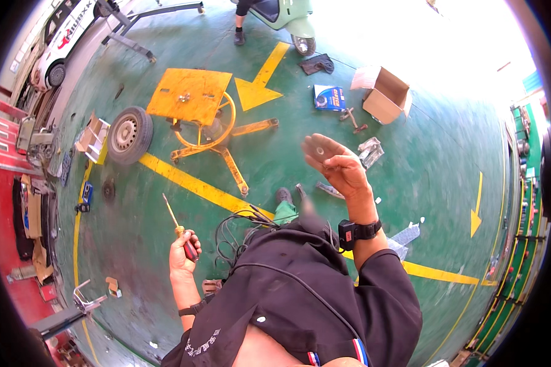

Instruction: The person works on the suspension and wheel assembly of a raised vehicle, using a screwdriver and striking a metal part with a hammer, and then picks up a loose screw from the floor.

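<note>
My left hand [183, 252] is closed around the red and yellow handle of a screwdriver [171, 214]; its long thin shaft points up and away. My right hand [337, 164] is raised at the right of my body, palm toward me, fingers stretched out and thumb bent across. Against its fingers lies a small round ring, like a washer [319, 151], too small to make out fully. Beyond my hands stands a yellow wheeled stand [193, 98] with a flat tilted top plate, a round hoop and splayed legs.
A wheel with tyre [127, 134] leans beside the stand. An open cardboard box [387, 98], a blue box [329, 98], metal parts [351, 119] and a dark cloth [316, 63] lie ahead right. A person's leg [240, 24] shows by a pale green scooter [288, 15].
</note>
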A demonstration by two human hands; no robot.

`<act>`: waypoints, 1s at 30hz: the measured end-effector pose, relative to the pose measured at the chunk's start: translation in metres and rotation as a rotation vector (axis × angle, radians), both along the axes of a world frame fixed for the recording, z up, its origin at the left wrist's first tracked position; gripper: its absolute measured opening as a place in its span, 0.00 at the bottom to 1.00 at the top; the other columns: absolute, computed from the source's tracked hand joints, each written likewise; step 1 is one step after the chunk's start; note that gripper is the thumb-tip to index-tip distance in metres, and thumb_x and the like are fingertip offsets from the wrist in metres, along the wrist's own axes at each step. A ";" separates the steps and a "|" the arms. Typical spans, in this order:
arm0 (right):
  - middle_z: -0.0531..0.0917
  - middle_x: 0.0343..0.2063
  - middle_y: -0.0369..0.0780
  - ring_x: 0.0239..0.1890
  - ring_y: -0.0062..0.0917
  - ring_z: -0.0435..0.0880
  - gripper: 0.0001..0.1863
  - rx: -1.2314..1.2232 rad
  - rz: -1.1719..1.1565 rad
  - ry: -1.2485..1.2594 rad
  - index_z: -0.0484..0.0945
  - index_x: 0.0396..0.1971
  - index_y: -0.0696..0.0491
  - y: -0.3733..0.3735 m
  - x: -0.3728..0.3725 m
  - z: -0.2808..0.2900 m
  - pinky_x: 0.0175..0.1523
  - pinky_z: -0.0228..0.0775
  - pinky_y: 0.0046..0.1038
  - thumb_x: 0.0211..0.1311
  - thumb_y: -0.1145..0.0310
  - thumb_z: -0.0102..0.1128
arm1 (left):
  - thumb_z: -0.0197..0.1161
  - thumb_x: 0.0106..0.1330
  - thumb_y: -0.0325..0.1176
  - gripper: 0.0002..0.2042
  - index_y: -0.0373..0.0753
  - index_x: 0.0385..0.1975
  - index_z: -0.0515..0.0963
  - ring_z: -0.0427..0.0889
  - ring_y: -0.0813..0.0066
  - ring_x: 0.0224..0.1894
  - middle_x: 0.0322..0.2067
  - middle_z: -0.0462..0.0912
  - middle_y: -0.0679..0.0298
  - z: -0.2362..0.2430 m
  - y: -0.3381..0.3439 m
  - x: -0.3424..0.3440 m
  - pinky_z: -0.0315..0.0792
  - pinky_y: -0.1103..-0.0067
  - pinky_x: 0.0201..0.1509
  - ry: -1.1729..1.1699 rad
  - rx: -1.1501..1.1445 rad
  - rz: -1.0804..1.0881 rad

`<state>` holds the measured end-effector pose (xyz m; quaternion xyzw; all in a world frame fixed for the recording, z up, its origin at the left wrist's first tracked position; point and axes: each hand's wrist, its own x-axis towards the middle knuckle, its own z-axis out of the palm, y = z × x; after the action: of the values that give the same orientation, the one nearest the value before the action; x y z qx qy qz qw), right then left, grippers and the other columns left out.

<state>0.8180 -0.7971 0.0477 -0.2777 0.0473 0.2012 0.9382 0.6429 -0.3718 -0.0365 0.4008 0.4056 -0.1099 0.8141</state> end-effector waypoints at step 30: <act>0.78 0.28 0.36 0.25 0.20 0.76 0.10 -0.804 0.524 -0.041 0.77 0.36 0.62 0.219 0.152 -0.137 0.30 0.72 0.22 0.63 0.69 0.56 | 0.58 0.61 0.34 0.04 0.42 0.27 0.74 0.75 0.75 0.21 0.21 0.75 0.68 -0.047 0.063 -0.115 0.71 0.78 0.22 0.118 0.029 0.700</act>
<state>0.9699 -0.5780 -0.0897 -0.6252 0.0311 0.3911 0.6747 0.5274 -0.3091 -0.0832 0.2422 0.5662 0.1585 0.7718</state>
